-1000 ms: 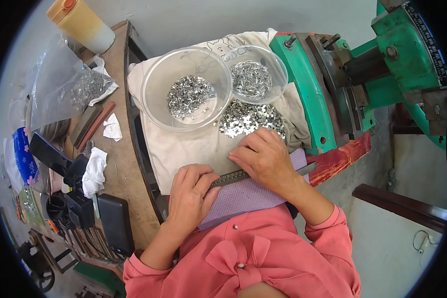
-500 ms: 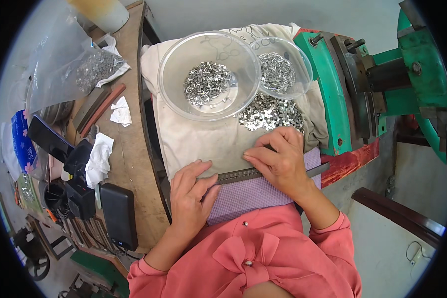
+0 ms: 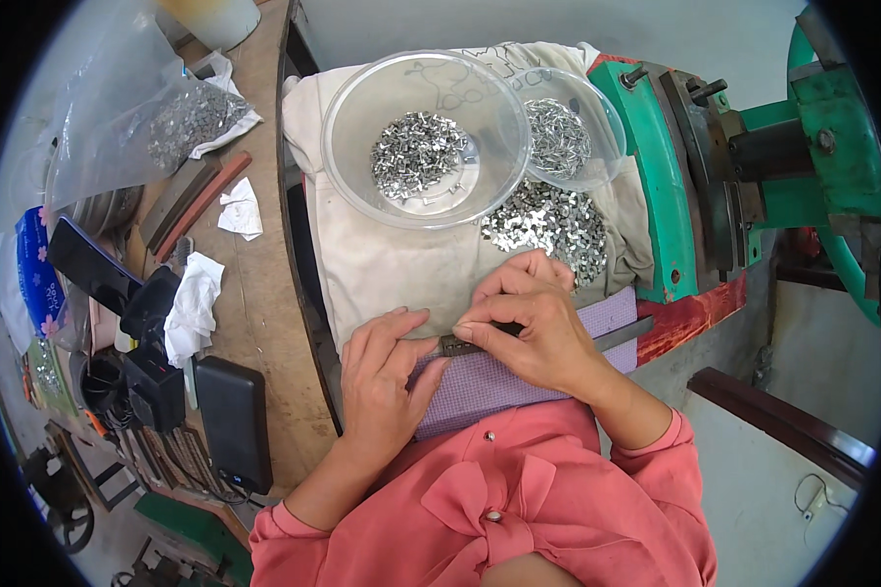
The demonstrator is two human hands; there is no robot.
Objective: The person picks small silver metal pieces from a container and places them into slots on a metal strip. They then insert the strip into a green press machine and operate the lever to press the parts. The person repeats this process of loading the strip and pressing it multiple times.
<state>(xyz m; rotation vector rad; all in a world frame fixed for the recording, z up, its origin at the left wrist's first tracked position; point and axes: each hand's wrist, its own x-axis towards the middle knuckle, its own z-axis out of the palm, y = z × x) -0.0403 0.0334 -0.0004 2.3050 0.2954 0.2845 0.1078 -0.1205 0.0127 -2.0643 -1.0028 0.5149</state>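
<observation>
A dark slotted metal strip lies across a purple checked cloth close in front of me. My left hand has its thumb and forefinger closed around the strip's left end. Over the strip's slotted part, my right hand pinches thumb and forefinger together; what sits between the tips is too small to make out. Something dark shows under its curled fingers. Beyond the hands, a pile of small shiny metal pieces lies on beige cloth.
A large clear tub and a smaller clear tub hold metal bits. A green machine stands at the right. On the left wooden bench are a black power bank, a phone, crumpled tissue and a bag of pieces.
My right hand has slid left along the strip toward my left hand, covering more of the slots. My left thumb and forefinger have moved slightly right. The view has shifted a little.
</observation>
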